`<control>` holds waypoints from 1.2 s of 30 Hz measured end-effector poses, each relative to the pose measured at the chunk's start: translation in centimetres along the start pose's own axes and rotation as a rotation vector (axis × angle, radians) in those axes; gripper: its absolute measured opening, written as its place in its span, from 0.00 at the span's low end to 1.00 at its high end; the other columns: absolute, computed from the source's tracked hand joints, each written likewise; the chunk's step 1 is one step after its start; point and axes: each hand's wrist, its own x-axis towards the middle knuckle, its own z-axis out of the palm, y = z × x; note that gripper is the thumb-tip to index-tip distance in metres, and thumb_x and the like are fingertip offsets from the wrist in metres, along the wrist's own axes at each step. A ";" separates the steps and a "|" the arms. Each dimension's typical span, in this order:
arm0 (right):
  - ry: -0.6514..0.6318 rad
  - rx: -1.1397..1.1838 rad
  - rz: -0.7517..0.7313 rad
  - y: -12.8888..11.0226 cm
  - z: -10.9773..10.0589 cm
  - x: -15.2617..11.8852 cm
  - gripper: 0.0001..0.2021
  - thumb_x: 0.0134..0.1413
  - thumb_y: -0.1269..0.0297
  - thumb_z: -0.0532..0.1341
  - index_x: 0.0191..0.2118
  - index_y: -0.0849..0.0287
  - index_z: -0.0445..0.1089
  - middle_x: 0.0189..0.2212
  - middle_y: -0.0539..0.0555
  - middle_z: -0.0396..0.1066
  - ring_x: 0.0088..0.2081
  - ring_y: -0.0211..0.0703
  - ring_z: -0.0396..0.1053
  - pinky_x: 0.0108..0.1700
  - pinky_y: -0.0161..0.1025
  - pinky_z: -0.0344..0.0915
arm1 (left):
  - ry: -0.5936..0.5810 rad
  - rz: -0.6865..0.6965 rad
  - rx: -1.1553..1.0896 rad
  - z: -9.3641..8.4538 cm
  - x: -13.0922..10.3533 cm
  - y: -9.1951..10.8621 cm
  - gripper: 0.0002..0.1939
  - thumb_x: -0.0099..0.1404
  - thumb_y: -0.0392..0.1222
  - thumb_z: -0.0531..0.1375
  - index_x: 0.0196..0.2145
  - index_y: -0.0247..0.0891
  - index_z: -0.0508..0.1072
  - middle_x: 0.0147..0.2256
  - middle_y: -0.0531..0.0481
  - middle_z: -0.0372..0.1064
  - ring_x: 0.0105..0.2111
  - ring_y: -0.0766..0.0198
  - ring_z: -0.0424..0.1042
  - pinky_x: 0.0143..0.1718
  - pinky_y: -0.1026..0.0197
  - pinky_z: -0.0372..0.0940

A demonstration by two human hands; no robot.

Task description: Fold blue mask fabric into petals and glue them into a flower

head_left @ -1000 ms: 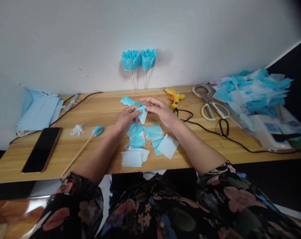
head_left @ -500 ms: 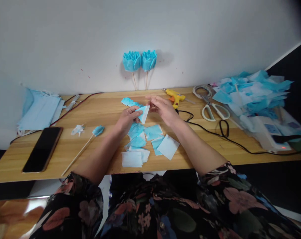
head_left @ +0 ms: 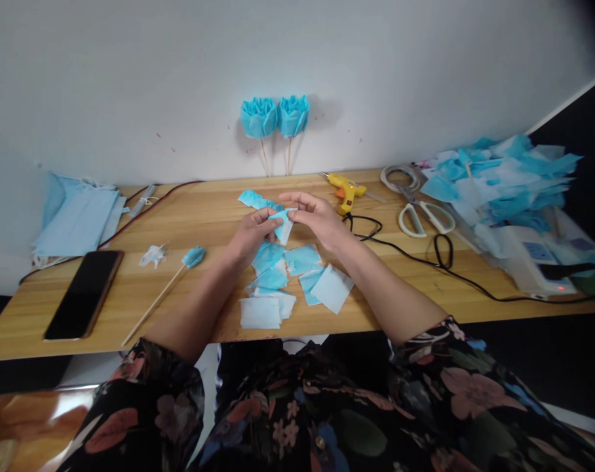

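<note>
Between my hands is a small blue-and-white fabric piece (head_left: 284,231), its upper edge folded over. My left hand (head_left: 254,233) pinches it from the left, thumb on top. At its upper right corner, the thumb and fingers of my right hand (head_left: 319,216) close on it as well. Just behind my hands lies a row of crimped blue petals (head_left: 256,199). Below them on the table are several loose blue and white fabric squares (head_left: 302,260). To the left, a stick with a small blue bud (head_left: 194,256) lies on the wood.
Two blue fabric flowers (head_left: 259,118) on sticks stand against the wall. A yellow glue gun (head_left: 345,190), white-handled scissors (head_left: 434,217) and a heap of scraps (head_left: 504,174) are on the right, with a black cable (head_left: 405,248). At left are face masks (head_left: 76,219) and a phone (head_left: 84,295).
My right hand has moved left and down onto the piece and now grips its upper corner. The piece's upper edge has been folded. My left hand keeps its hold.
</note>
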 end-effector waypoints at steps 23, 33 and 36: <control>0.223 0.146 0.107 0.4 -0.6 0.8 0.24 0.44 0.40 0.72 0.32 0.58 0.78 0.29 0.52 0.77 0.31 0.36 0.71 0.36 0.35 0.69 | 0.105 -0.026 -0.220 0.0 0.3 0.2 0.12 0.57 0.41 0.69 0.27 0.37 0.68 0.13 0.59 0.62 0.14 0.72 0.60 0.22 0.68 0.59; 0.286 0.177 0.095 -0.5 -1.3 0.9 0.25 0.38 0.40 0.74 0.34 0.57 0.77 0.28 0.50 0.74 0.29 0.35 0.67 0.36 0.36 0.67 | 0.111 -0.041 -0.233 -0.3 0.0 0.4 0.15 0.57 0.45 0.70 0.27 0.36 0.69 0.15 0.57 0.63 0.16 0.73 0.61 0.22 0.68 0.57; 0.296 0.119 0.054 -0.7 -1.2 0.9 0.24 0.36 0.42 0.74 0.32 0.56 0.75 0.28 0.48 0.72 0.29 0.35 0.65 0.36 0.37 0.66 | 0.122 -0.043 -0.235 -0.3 0.1 0.4 0.15 0.56 0.46 0.71 0.27 0.37 0.69 0.15 0.58 0.63 0.16 0.73 0.61 0.23 0.68 0.58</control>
